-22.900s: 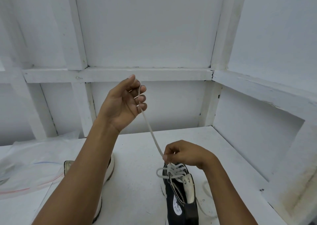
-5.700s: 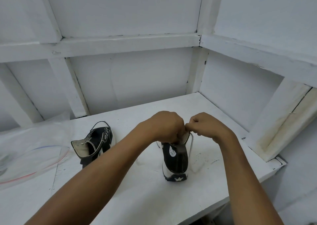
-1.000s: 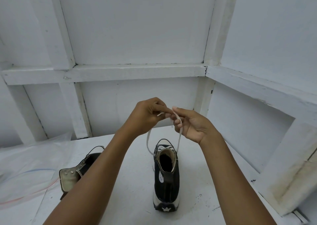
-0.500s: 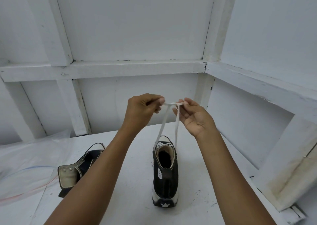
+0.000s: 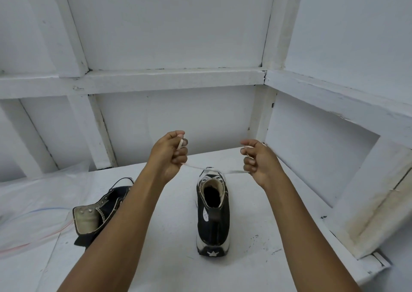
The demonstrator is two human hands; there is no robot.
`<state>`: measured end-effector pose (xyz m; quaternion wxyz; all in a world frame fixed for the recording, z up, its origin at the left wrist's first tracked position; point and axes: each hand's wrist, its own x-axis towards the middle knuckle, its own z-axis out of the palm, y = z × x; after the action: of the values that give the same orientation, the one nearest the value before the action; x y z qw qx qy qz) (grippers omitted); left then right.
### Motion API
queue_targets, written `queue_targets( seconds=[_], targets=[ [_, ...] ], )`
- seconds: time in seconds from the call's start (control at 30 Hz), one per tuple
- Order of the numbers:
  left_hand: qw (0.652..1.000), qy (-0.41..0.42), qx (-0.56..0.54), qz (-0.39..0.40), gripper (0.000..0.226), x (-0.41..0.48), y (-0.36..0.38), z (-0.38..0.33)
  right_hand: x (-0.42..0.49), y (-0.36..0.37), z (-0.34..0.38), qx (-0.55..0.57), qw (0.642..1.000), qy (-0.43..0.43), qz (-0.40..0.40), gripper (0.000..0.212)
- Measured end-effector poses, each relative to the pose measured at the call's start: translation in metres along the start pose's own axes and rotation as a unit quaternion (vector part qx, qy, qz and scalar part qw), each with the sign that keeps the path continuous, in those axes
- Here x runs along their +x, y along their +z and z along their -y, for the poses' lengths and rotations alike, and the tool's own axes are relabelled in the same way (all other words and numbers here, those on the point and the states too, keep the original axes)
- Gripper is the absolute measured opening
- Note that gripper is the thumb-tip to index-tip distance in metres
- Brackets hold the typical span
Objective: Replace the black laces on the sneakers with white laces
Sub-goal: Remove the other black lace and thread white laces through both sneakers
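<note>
A black high-top sneaker (image 5: 213, 222) with a white sole stands upright on the white table (image 5: 169, 242), heel toward me. A white lace (image 5: 234, 171) runs out of its top to both sides, pulled nearly level. My left hand (image 5: 170, 152) grips the left end above and left of the shoe. My right hand (image 5: 256, 158) grips the right end above and right of it. A second black sneaker (image 5: 98, 211) lies left of my left forearm, its collar open; no lace is visible on it from here.
A clear plastic bag (image 5: 33, 204) with a red and blue strip lies on the table's left side. White framed walls close in behind and on the right. The table's front right corner (image 5: 379, 262) is near my right arm.
My hands, close together above the shoe half a second ago, have dropped and moved apart sideways. The lace ends, which rose steeply to my hands, are now drawn out almost level.
</note>
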<state>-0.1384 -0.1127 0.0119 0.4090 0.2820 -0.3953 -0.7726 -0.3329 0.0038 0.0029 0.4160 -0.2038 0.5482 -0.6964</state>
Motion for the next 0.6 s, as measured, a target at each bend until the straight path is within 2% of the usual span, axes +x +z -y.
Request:
queue_targets(
  seconds=[0.07, 0.1, 0.2, 0.27, 0.33, 0.4, 0.5, 0.6],
  targets=[
    [0.989, -0.007, 0.143, 0.023, 0.016, 0.0, -0.009, 0.001, -0.004, -0.011, -0.001, -0.164, 0.986, -0.026, 0.018, 0.021],
    [0.973, -0.011, 0.226, 0.04, 0.014, -0.002, -0.013, 0.001, -0.008, -0.015, 0.0, -0.245, 0.968, -0.033, 0.041, 0.017],
    [0.885, -0.033, 0.442, 0.144, 0.013, -0.009, -0.018, -0.001, -0.019, -0.017, 0.001, -0.412, 0.899, -0.026, 0.147, 0.011],
    [0.821, -0.044, 0.526, 0.219, 0.016, -0.013, -0.019, -0.001, -0.023, -0.016, 0.0, -0.472, 0.858, -0.021, 0.202, 0.013],
    [0.799, -0.042, 0.547, 0.244, 0.015, -0.015, -0.02, -0.002, -0.023, -0.014, 0.0, -0.491, 0.842, -0.019, 0.224, 0.017],
    [0.795, -0.028, 0.56, 0.233, 0.007, -0.013, -0.023, -0.006, -0.023, -0.016, 0.0, -0.485, 0.844, -0.015, 0.228, 0.014],
    [0.77, -0.023, 0.592, 0.237, 0.007, -0.01, -0.03, -0.011, -0.022, -0.016, 0.001, -0.499, 0.832, -0.007, 0.241, 0.009],
    [0.762, -0.022, 0.599, 0.245, 0.006, -0.008, -0.037, -0.011, -0.019, -0.015, -0.001, -0.502, 0.828, 0.01, 0.249, 0.017]
  ],
)
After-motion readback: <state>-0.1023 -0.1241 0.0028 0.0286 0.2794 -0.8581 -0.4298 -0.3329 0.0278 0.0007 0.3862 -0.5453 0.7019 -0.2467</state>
